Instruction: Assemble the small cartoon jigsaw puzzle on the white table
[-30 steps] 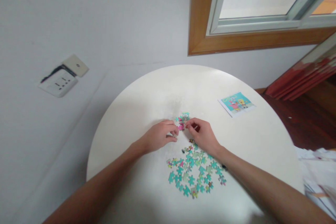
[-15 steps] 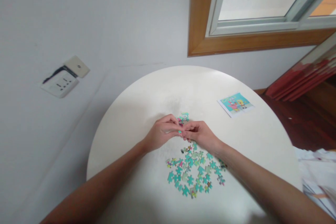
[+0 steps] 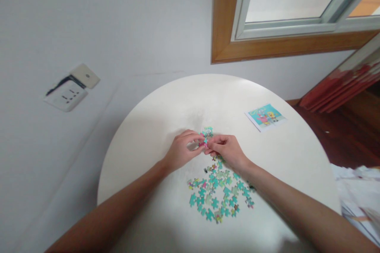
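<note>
A pink and teal jigsaw piece (image 3: 205, 142) is between my two hands above the white round table. My left hand (image 3: 182, 148) comes in from the left, its thumb and index finger curved around the piece's edges. From the other side, my right hand (image 3: 227, 148) pinches the piece between thumb and fingers. Just beyond the fingertips lie a few joined jigsaw pieces (image 3: 208, 131), teal with a pale figure, partly hidden by my hands. Closer to me, loose jigsaw pieces (image 3: 215, 203) in teal, pale green and some pink and yellow are spread out; my right forearm covers some of them.
A picture card (image 3: 265, 117) with cartoon figures lies at the right on the white table (image 3: 142, 126). Behind the table are a wall with a socket (image 3: 67, 95) and a wood-framed window (image 3: 222, 49). White papers or cloth (image 3: 353, 189) are at the right edge.
My hands have drawn slightly apart at the fingertips, so the pink and teal piece between them shows more. The loose pieces and the card lie as before.
</note>
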A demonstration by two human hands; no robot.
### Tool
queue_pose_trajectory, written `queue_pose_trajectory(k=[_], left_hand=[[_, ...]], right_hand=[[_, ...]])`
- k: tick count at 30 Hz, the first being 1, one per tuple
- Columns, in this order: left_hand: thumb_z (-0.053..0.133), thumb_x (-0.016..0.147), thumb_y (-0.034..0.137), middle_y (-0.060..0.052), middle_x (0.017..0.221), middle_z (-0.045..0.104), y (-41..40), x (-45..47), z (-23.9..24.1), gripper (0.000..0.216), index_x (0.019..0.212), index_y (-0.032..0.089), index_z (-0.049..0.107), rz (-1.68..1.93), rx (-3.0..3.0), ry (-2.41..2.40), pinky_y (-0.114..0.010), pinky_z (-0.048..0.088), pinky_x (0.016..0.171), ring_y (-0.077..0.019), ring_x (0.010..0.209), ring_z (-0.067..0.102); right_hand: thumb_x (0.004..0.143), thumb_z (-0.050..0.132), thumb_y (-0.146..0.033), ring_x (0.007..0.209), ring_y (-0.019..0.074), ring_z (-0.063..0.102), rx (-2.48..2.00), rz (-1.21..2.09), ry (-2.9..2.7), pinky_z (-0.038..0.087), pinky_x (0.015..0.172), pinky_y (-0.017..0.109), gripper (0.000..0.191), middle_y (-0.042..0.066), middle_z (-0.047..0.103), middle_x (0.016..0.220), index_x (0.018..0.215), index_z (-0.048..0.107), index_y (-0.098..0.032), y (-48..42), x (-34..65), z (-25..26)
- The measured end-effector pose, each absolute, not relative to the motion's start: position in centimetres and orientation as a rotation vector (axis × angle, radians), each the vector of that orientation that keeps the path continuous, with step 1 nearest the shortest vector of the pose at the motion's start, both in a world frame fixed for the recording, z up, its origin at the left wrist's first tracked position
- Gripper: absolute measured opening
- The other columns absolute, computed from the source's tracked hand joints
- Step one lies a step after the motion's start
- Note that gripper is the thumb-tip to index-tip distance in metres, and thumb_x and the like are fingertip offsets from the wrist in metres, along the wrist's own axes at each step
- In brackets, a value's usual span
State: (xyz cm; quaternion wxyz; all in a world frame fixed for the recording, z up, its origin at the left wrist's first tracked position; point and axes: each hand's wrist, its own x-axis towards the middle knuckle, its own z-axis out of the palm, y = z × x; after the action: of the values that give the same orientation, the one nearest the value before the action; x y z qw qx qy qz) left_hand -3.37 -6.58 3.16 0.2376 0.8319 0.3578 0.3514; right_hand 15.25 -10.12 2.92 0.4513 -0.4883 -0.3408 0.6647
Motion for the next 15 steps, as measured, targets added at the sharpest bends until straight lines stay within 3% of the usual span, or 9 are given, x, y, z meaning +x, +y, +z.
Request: queue_pose_trajectory(k=[9,15], left_hand=[[0.073,0.081,0.018,-0.001,0.082,0.072,-6.6,-3.3,3.4,0.006,0.086,0.019,0.069,0.974,2.385,0.939,-0.031,0.049,0.081,-0.0154,0.08,0.063],[0.072,0.083,0.025,-0.003,0.088,0.073,-5.1,-4.6,3.0,0.008,0.089,0.02,0.07,0.979,2.463,1.026,-0.033,0.049,0.082,-0.0177,0.084,0.063]], right_hand=[[0.06,0.085,-0.037,0.06,0.0145,0.068,-1.189,1.657,-0.851,0.055,0.06,0.024,0.03,0.008,0.073,0.066,0.072,0.072,-0.013,-10.1,15.1,2.3],[0.069,0.079,-0.049,0.063,0.0143,0.067,-1.156,1.569,-0.887,0.054,0.061,0.027,0.036,0.008,0.074,0.075,0.075,0.07,-0.015,-9.8,15.4,2.7]])
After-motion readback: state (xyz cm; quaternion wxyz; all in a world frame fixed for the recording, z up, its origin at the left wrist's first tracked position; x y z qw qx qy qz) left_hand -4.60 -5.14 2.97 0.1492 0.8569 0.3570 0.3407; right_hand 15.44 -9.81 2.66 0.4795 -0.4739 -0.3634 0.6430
